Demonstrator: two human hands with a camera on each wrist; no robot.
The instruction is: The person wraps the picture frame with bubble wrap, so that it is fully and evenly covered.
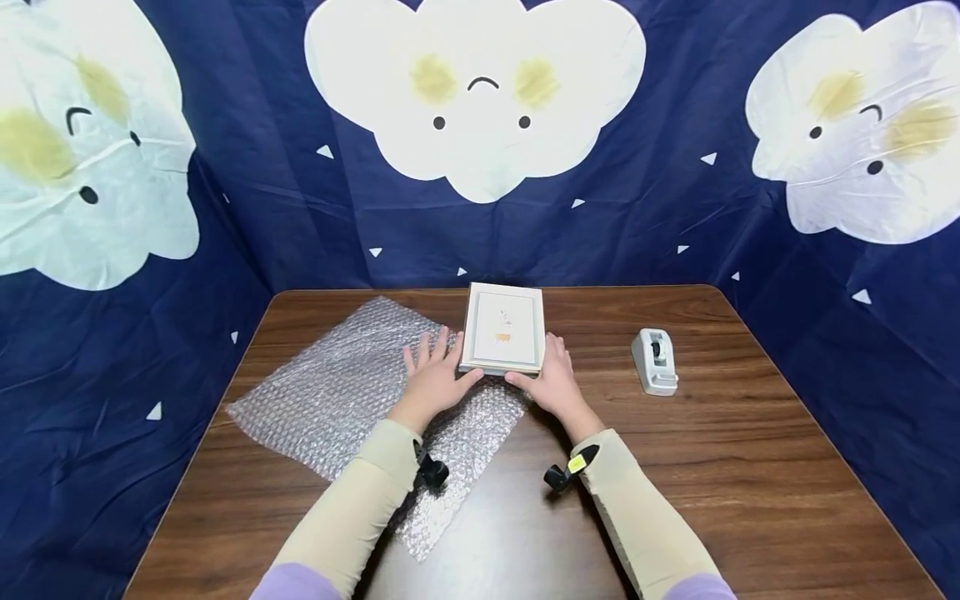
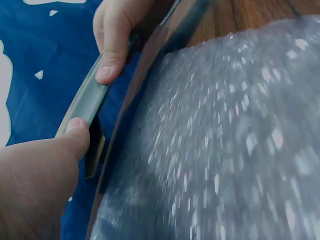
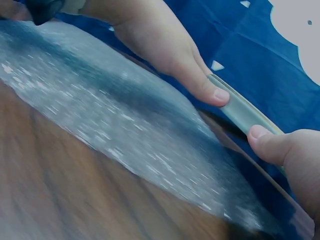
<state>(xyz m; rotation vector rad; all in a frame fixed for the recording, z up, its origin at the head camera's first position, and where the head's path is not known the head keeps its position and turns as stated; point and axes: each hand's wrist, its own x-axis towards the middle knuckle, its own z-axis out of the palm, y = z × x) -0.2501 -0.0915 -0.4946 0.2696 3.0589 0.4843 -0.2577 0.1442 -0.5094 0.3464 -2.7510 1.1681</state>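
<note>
A square picture frame, pale, with a small drawing inside a mat, is held up over the far part of the table. My left hand grips its near left corner, the thumb on the near edge and the other fingers spread outward. At the near right corner my right hand holds it, thumb likewise on the near edge. Both thumbs press the frame's edge in the right wrist view. Beneath the frame a dark flat piece juts down in the left wrist view. Bubble wrap lies below my left arm.
To the right on the wooden table stands a white tape dispenser. A dark blue curtain with cloud faces hangs behind the table's far edge and along both sides.
</note>
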